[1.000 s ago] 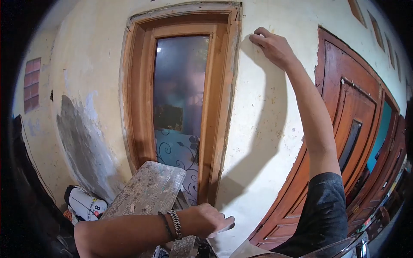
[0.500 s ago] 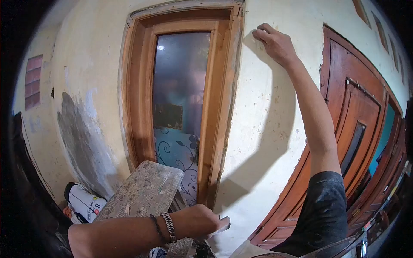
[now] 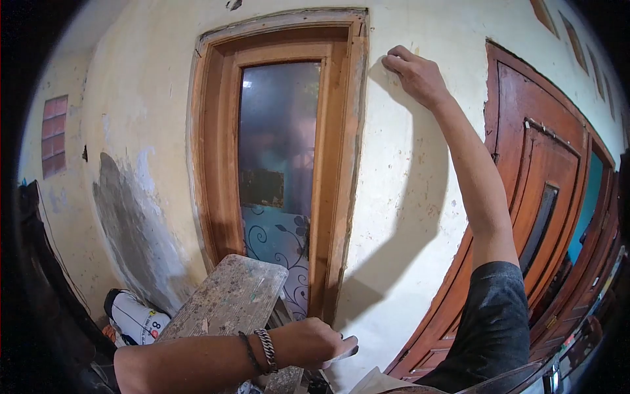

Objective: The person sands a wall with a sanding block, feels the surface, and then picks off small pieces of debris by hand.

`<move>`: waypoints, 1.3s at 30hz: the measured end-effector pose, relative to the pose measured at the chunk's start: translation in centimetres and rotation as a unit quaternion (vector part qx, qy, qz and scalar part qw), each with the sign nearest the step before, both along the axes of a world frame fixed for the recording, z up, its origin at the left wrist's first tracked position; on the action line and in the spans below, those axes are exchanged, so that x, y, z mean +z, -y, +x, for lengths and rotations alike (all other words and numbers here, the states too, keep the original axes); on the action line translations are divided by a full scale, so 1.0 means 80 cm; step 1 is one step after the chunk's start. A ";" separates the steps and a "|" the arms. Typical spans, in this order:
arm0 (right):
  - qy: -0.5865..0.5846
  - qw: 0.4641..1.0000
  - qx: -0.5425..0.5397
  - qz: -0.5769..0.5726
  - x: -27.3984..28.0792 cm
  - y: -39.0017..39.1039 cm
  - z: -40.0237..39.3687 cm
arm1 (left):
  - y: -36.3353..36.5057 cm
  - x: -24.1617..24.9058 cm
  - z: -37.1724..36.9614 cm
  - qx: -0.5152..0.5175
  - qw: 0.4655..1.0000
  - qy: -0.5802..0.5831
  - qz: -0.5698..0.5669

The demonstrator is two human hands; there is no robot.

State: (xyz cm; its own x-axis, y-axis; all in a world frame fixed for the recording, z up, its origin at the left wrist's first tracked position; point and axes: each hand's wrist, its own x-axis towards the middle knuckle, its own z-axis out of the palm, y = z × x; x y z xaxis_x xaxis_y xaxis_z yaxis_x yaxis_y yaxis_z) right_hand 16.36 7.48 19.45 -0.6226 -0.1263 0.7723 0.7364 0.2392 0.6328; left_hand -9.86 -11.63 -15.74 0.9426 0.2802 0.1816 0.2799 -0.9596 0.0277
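Note:
My right hand (image 3: 415,76) is raised against the cream wall (image 3: 394,197), just right of the wooden door frame (image 3: 352,171). Its fingers are curled and pressed to the surface; whatever they may hold is hidden. Low in the view, my left hand (image 3: 314,343) is closed in front of the wall, near the foot of the frame. A thin pale edge shows under its thumb, too little to name. The left wrist wears a chain bracelet (image 3: 266,351) and a dark cord. A long shadow of the right arm falls on the wall.
A paint-spattered plank (image 3: 226,295) stands before the glass-panelled door (image 3: 275,144). Beside it lies a white printed sack (image 3: 136,318). A grey patch (image 3: 128,217) marks the left wall. To the right is a reddish wooden door (image 3: 525,177).
The view has tilted slightly upward, so the door and plank sit a little lower. Both hands stay closed in nearly the same places.

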 end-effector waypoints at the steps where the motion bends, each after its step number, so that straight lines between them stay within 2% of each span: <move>1: -0.001 1.000 0.000 -0.001 0.000 -0.001 0.000 | 0.000 0.000 0.000 0.000 1.000 -0.001 -0.001; 10: -0.019 1.000 -0.004 -0.014 -0.001 0.001 0.000 | 0.001 0.001 0.000 -0.013 1.000 0.020 0.017; 18: -0.072 0.994 0.072 -0.033 -0.003 0.002 0.000 | -0.005 -0.007 0.000 -0.027 0.998 0.042 0.026; 21: -0.060 0.993 0.098 -0.031 -0.001 -0.001 0.001 | -0.004 -0.006 0.003 -0.029 0.998 0.036 0.053; 28: -0.073 0.994 0.083 -0.018 -0.001 -0.003 -0.003 | -0.011 -0.014 0.005 -0.040 0.998 0.022 0.051; 34: 0.033 0.999 -0.017 0.017 0.006 0.014 -0.006 | -0.004 -0.006 0.003 -0.046 0.996 0.060 0.050; 36: 0.077 0.992 -0.094 0.035 0.009 0.018 -0.011 | -0.005 -0.006 0.004 -0.033 0.998 0.025 0.041; 39: 0.081 0.989 -0.120 0.031 0.010 0.018 -0.016 | -0.011 -0.011 0.002 -0.052 0.996 0.026 0.066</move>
